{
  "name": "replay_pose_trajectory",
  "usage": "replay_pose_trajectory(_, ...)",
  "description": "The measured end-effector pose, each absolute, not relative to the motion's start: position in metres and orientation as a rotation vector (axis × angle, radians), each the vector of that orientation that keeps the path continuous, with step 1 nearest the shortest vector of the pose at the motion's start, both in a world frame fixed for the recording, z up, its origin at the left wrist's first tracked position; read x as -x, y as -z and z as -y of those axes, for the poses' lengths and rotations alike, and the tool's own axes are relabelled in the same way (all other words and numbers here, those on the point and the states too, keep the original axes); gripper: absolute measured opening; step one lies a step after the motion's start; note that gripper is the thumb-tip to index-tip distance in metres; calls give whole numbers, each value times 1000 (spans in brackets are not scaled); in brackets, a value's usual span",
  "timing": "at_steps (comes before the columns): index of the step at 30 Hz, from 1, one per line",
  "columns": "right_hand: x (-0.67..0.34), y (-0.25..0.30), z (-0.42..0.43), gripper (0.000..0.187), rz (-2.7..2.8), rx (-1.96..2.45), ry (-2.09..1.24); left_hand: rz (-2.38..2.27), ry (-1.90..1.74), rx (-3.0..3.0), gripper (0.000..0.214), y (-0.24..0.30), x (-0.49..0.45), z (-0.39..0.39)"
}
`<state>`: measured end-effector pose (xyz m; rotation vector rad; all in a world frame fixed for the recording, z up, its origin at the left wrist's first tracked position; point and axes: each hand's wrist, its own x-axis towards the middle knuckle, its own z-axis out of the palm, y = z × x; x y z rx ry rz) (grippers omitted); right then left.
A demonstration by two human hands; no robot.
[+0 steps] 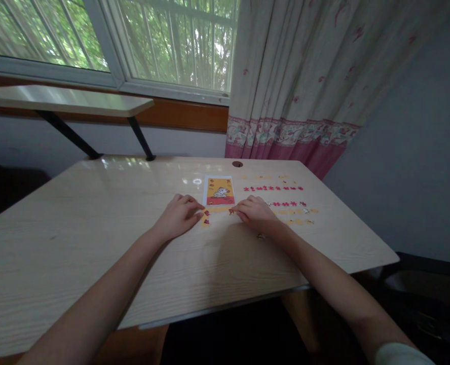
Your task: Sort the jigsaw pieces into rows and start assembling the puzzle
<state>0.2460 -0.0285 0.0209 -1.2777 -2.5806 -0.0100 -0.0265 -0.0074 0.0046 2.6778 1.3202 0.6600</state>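
A picture card (220,190) with a white cartoon animal on a yellow and red ground lies at the middle of the table. Just below it, several joined jigsaw puzzle pieces (218,209) form a yellow top row and a short left column. My left hand (177,217) is at the left edge of these pieces, fingers bent, thumb and forefinger close together on the corner piece. On the other side, my right hand (256,213) pinches a yellow puzzle piece (231,212) with a dark red mark at the right end of the row. The fingertips partly cover both pieces.
Loose red puzzle pieces (274,188) and yellow puzzle pieces (295,212) lie in rows at the right. One loose piece (261,236) sits below my right wrist. A raised shelf (69,99) stands at the back left, and a curtain (286,101) hangs behind the table (107,243).
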Motion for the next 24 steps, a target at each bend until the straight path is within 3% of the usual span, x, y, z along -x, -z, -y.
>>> replay_pose_trajectory(24, -235, -16, 24, 25, 2460, 1478, 5, -1279, -641, -2716, 34, -7, 26, 8)
